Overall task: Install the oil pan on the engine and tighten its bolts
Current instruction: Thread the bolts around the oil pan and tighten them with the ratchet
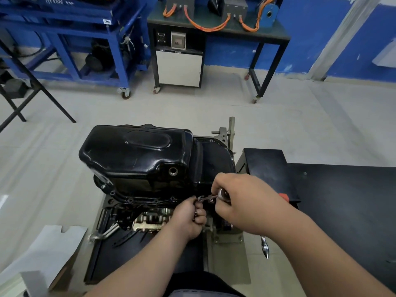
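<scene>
1. Pale grey floor point(192, 108), evenly lit.
2. Blue wall point(310, 28) behind, crossed by a slanting pale pillar point(342, 37) at right.
3. Blue steel cart point(70, 39) on castors, far left.
4. Dark-topped bench point(276, 33) beside it, strung with orange cables point(205, 28), white cabinet point(179, 68) beneath.
5. Black table point(342, 200) at near right.

Ratchet point(221, 193) handle mostly hidden under rt hand point(246, 202) (socket end point(200, 198) blurry).

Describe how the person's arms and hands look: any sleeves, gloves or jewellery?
The left hand and the right hand wear no gloves. Both forearms are bare as far as the frame shows them, with no sleeve edge in view. No watch or bracelet shows at either wrist, and no markings are visible.
</scene>
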Available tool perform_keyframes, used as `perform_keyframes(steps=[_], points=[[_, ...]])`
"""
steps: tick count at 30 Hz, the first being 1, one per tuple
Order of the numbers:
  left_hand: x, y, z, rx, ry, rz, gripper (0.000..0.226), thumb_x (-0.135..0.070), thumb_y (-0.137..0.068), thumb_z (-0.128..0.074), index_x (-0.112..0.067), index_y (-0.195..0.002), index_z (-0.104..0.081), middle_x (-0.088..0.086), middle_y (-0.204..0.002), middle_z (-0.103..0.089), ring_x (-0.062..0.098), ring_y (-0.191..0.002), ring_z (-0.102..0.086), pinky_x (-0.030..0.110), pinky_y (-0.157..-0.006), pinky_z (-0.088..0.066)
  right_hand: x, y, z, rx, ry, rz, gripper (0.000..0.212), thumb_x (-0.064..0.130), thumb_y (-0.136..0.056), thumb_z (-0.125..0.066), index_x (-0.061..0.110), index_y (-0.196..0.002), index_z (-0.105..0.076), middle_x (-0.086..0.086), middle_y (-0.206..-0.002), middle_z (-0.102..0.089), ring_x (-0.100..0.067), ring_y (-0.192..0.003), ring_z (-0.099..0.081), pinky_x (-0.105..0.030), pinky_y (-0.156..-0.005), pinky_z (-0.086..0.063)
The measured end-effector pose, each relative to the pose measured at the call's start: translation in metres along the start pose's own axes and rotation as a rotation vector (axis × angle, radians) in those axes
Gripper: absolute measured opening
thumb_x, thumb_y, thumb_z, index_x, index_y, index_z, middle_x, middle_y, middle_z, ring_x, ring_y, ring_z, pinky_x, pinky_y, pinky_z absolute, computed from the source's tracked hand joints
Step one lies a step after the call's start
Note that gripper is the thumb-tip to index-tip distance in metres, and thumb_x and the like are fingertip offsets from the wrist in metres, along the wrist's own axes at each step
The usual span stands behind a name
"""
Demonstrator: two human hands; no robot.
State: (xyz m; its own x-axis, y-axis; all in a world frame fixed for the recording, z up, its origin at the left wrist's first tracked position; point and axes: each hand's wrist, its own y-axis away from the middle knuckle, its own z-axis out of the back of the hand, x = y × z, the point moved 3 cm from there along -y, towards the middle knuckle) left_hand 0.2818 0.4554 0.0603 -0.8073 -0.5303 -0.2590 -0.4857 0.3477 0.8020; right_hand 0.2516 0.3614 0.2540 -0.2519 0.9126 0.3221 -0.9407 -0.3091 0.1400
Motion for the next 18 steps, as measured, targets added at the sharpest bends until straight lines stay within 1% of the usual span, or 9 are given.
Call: perform_keyframes(steps=[4,8,11,12,14,16,18], points=[[0.002,-0.001,-0.001,0.017,0.08,0.069,0.033,-0.025,-0.099,-0.037,-0.015,-0.067,-0.043,-0.007,-0.042,-0.033,0.003,-0.027,-0.025,0.012,-0.024,-0.013,0.003,-0.007,-0.001,0.022,0.063,0.004,0.017,0.034,-0.087,-0.046,0.029,-0.103,-0.049,0.008,-0.101,-0.056,-0.018,-0.086,-0.055,-0.029,-0.066,-0.036],[-0.001,0.0,-0.002,0.031,0.171,0.136,0.041,-0.029,-0.098,-0.04,-0.014,-0.06,-0.049,-0.008,-0.041,-0.034,0.003,-0.026,-0.026,0.012,-0.024,-0.014,0.007,-0.019,0.0,0.001,0.148,0.044,0.016,0.029,-0.092,-0.043,0.026,-0.107,-0.047,0.006,-0.108,-0.044,-0.024,-0.078,-0.055,-0.032,-0.063,-0.044],[-0.003,0.002,0.0,0.034,0.175,0.155,0.051,-0.03,-0.098,-0.042,-0.011,-0.052,-0.052,-0.007,-0.04,-0.034,0.004,-0.026,-0.028,0.012,-0.024,-0.015,0.012,-0.03,0.002,0.013,0.156,0.121,0.022,0.024,-0.094,-0.042,0.03,-0.116,-0.045,0.008,-0.112,-0.044,-0.022,-0.084,-0.057,-0.037,-0.068,-0.048],[-0.005,0.002,0.001,0.044,0.165,0.154,0.055,-0.03,-0.098,-0.042,-0.009,-0.049,-0.054,-0.007,-0.041,-0.034,0.004,-0.027,-0.028,0.012,-0.024,-0.015,0.014,-0.034,0.003,0.01,0.17,0.156,0.025,0.023,-0.095,-0.043,0.031,-0.118,-0.044,0.009,-0.113,-0.046,-0.02,-0.086,-0.057,-0.036,-0.067,-0.048],[-0.006,0.007,0.004,0.062,0.098,0.151,0.059,-0.034,-0.098,-0.042,-0.009,-0.047,-0.058,-0.007,-0.043,-0.035,0.003,-0.028,-0.027,0.011,-0.024,-0.015,0.019,-0.04,0.005,-0.005,0.232,0.212,0.027,0.024,-0.095,-0.043,0.033,-0.121,-0.045,0.01,-0.112,-0.049,-0.018,-0.087,-0.057,-0.032,-0.062,-0.042],[-0.008,0.014,0.013,0.03,-0.067,0.101,0.051,-0.04,-0.097,-0.042,-0.01,-0.06,-0.06,-0.007,-0.046,-0.035,0.003,-0.03,-0.026,0.011,-0.026,-0.014,0.022,-0.047,0.007,-0.007,0.291,0.239,0.024,0.027,-0.096,-0.042,0.033,-0.119,-0.048,0.009,-0.109,-0.052,-0.019,-0.088,-0.057,-0.03,-0.06,-0.037],[-0.015,0.024,0.029,-0.051,-0.311,-0.029,0.041,-0.042,-0.096,-0.043,-0.011,-0.075,-0.058,-0.005,-0.048,-0.035,0.005,-0.033,-0.025,0.011,-0.031,-0.014,0.024,-0.054,0.007,-0.002,0.359,0.249,0.021,0.03,-0.097,-0.039,0.03,-0.114,-0.051,0.007,-0.104,-0.057,-0.021,-0.088,-0.058,-0.031,-0.06,-0.04]])
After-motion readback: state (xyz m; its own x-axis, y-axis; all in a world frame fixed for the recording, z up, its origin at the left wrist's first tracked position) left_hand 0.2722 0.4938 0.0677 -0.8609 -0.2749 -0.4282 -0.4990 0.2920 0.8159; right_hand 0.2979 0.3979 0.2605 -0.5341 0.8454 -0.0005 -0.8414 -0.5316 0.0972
